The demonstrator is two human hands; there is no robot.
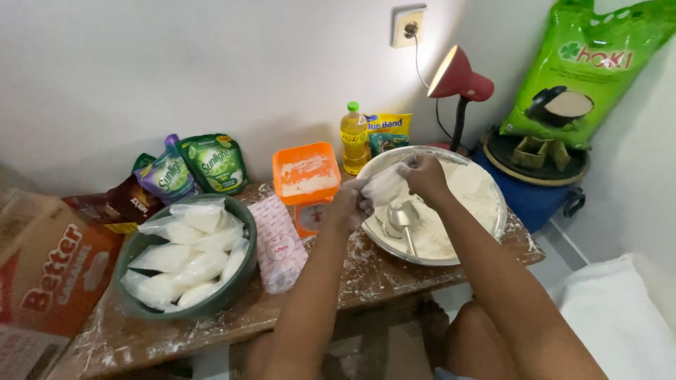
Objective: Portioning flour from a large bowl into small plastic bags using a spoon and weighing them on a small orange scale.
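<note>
Both hands hold a small clear plastic bag of white flour (386, 188) above the near-left rim of a wide metal basin (493, 232). My left hand (350, 206) grips the bag's lower left side. My right hand (423, 176) pinches its top. The basin is filled with white flour (470, 197), and a metal scoop (403, 217) lies in it just under the bag. An orange scale tray (305, 172) dusted with flour stands just left of my left hand.
A green bowl (141, 299) holds several filled flour bags. A pack of plastic bags (279, 243) lies beside it. Green pouches (212, 162), an oil bottle (353, 138), a red lamp (459, 81) and a cardboard box (42, 267) ring the floury wooden table (366, 271).
</note>
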